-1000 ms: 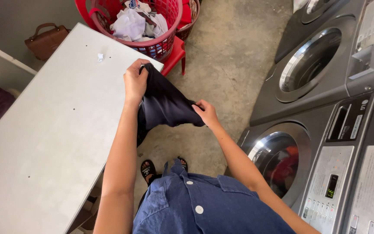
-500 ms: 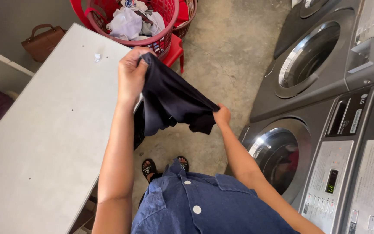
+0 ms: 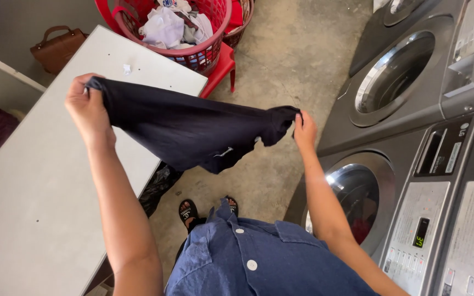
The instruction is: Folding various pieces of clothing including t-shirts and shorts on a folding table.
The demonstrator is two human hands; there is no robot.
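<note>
Overhead, a dark navy garment (image 3: 193,129) hung stretched between two raised hands, above the concrete floor (image 3: 292,71) and just beside the corner of a grey table (image 3: 34,197). Its cloth was plain, soft and slightly creased; the top edge ran taut from one hand to the other, while the lower part sagged into a loose point, where a small pale tag or thread showed. What kind of garment it was could not be told.

The left hand (image 3: 88,109) was closed in a fist around one end of the cloth, the edge bunched up inside its fingers, over the table's edge. The right hand (image 3: 304,129) was pinched shut on the other end, fingers curled over a gathered corner, in front of the lower front-loading washing machine (image 3: 357,192). Both hands were held well apart, the fabric pulled flat between them.

Beyond the table stood a red laundry basket (image 3: 193,52) holding pale clothes, on a red stool (image 3: 223,66). A brown handbag (image 3: 58,48) lay near the wall behind the table.
</note>
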